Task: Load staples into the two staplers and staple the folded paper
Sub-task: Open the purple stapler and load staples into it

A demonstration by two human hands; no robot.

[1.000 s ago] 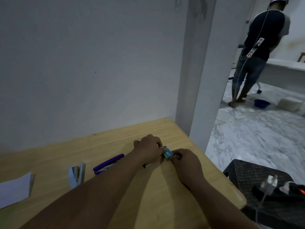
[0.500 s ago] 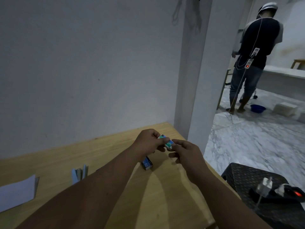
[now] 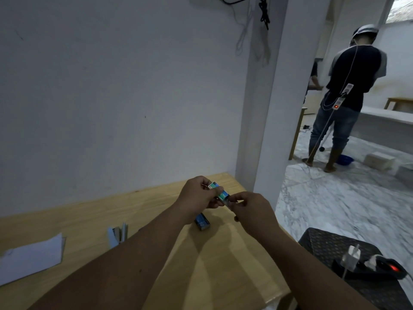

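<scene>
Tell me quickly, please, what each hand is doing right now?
Left hand: holding the small staple box.
Right hand: pinching the same box's near end.

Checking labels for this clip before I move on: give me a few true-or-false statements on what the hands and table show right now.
1. Both hands hold a small staple box above the table. True.
2. A second blue box lies on the table. True.
3. The light blue stapler is in the left hand. False: it lies on the table.
4. The right hand rests flat on the white paper. False: it pinches the box's end.
</scene>
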